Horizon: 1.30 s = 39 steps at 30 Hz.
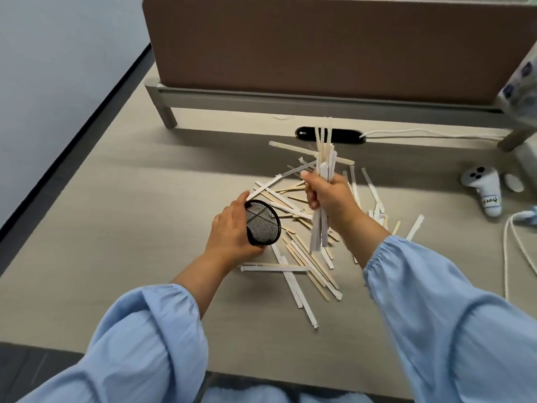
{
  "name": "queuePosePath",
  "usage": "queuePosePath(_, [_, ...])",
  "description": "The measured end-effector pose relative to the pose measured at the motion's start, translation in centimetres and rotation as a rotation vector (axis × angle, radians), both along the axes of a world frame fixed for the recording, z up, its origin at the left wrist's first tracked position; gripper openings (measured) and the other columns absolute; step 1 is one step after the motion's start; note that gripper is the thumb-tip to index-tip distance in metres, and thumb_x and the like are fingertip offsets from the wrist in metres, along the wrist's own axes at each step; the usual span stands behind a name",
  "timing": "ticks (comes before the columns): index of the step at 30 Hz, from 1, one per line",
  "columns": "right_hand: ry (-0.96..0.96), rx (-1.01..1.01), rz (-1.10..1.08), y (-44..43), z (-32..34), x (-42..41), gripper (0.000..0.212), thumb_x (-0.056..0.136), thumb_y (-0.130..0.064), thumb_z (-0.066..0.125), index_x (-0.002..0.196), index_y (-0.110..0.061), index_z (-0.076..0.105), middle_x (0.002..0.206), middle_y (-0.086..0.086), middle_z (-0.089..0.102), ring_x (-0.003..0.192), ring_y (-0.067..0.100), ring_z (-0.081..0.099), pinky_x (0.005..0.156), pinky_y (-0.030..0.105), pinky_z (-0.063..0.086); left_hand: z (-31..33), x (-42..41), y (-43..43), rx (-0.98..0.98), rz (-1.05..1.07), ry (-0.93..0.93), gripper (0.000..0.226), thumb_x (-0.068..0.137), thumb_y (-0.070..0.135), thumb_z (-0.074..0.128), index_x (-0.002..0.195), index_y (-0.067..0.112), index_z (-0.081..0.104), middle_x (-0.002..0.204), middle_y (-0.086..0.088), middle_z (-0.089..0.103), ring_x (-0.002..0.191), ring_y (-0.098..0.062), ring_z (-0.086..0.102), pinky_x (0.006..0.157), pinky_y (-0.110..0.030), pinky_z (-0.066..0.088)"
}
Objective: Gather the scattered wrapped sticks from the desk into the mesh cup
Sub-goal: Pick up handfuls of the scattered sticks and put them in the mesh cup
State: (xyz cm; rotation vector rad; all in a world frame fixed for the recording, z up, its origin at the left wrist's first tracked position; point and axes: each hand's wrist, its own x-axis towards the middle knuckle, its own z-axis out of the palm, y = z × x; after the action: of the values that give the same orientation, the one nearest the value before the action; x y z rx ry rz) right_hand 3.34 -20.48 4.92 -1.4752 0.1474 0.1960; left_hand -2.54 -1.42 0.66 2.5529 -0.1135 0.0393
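My left hand (232, 231) grips a black mesh cup (263, 223), tilted so its open mouth faces right; the cup looks empty. My right hand (328, 199) is closed around a bundle of wrapped sticks (324, 158), held upright above the desk just right of the cup, with ends sticking out above and below the fist. Several more white-wrapped and bare wooden sticks (302, 266) lie scattered in a pile on the grey desk (116, 228) under and between both hands.
A brown divider panel (319, 45) stands along the back of the desk. In front of it is a black cable slot (331, 135) with a white cable (421, 132). A white controller (483, 190) and another white cable (507, 257) lie at the right.
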Motion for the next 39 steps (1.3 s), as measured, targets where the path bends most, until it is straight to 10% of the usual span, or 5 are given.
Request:
queuePosePath(9, [-0.011,-0.196,0.121,-0.4,-1.9,-0.9,0.033,0.084,-0.017,0.067,0.099,0.012,0.064,0.064,-0.001,0.046,0.047,0.001,0.045,0.048,0.013,0.041,0.1,0.4,0.4,0.027,0.046,0.001,0.106,0.055,0.029,0.083,0.14,0.014,0.021,0.13,-0.012,0.046,0.12,-0.03,0.042,0.099,-0.04,0.03])
queuePosePath(15, [-0.007,-0.134,0.106,0.1,-1.4,-0.9,0.03,0.082,-0.025,0.07,0.052,-0.024,0.07,0.083,0.034,0.058,0.056,0.012,0.04,0.058,0.026,0.037,-0.2,0.4,0.1,0.078,0.013,0.005,0.107,0.056,0.034,0.083,0.141,0.014,0.021,0.132,-0.011,0.045,0.119,-0.029,0.042,0.1,-0.041,0.031])
queuePosePath(23, [0.005,-0.225,0.176,0.1,-2.0,-0.6,0.026,0.084,-0.025,0.067,0.082,0.0,0.063,0.061,0.004,0.043,0.052,0.01,0.041,0.046,0.015,0.039,-0.1,0.5,0.4,0.168,-0.072,0.02,0.109,0.055,0.034,0.082,0.143,0.028,0.017,0.125,-0.011,0.045,0.113,-0.029,0.044,0.096,-0.04,0.033])
queuePosePath(33, [-0.094,-0.156,0.015,0.9,-2.0,0.2,0.015,0.077,-0.005,0.073,0.08,-0.009,0.059,0.078,0.007,0.058,0.083,0.024,0.057,0.089,0.043,0.052,-0.1,0.9,-0.5,0.33,-0.301,0.042,0.088,0.059,0.038,0.078,0.135,0.035,0.035,0.131,-0.01,0.039,0.119,-0.028,0.037,0.1,-0.038,0.028])
queuePosePath(39, [-0.09,-0.023,0.005,0.8,-0.7,0.4,0.021,0.083,0.003,0.058,0.072,-0.016,0.062,0.073,-0.001,0.057,0.055,-0.003,0.052,0.056,0.012,0.042,-0.3,0.7,0.1,0.152,-0.17,0.01,0.087,0.054,0.026,0.079,0.129,0.014,0.037,0.126,-0.007,0.048,0.115,-0.028,0.044,0.094,-0.035,0.03])
